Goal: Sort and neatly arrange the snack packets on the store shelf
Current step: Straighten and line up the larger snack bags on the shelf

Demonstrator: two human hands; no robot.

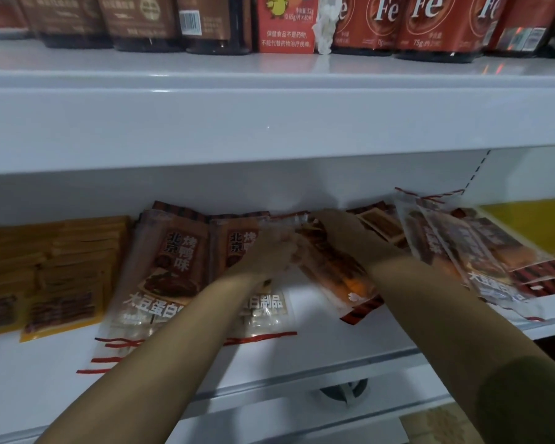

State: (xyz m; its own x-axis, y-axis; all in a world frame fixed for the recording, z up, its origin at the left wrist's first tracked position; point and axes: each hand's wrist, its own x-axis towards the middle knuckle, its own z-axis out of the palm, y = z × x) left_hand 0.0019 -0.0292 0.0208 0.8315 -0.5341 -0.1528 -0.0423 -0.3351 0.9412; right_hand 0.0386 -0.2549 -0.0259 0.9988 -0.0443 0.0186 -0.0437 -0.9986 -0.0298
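- Both our hands are motion-blurred, and the packet between them is smeared, so its print cannot be read.
- Our left hand (269, 254) has its fingers closed on the clear far end of a snack packet (330, 267); our right hand (337, 232) lies over the same packet, its fingers hidden beyond it, so we cannot tell how they stand.
- That packet is brown and orange with a red-striped near edge, lying at a slant in the middle of the white lower shelf (302, 357).
- To its left, two stacks of matching brown packets (170, 261) lie flat side by side, with white Chinese lettering, clear near ends and red-striped seams; our left forearm covers part of the right-hand stack.
- To the right, a loose fan of similar packets (481, 251) overlaps untidily, reaching the shelf's near edge.
- At far left, flat yellow packets (61, 267) lie in stacks, the leftmost cut off by the frame.
- On the upper shelf (269, 116), brown pouches (141, 20) and red boxes (430, 24) stand upright, their tops cut off.
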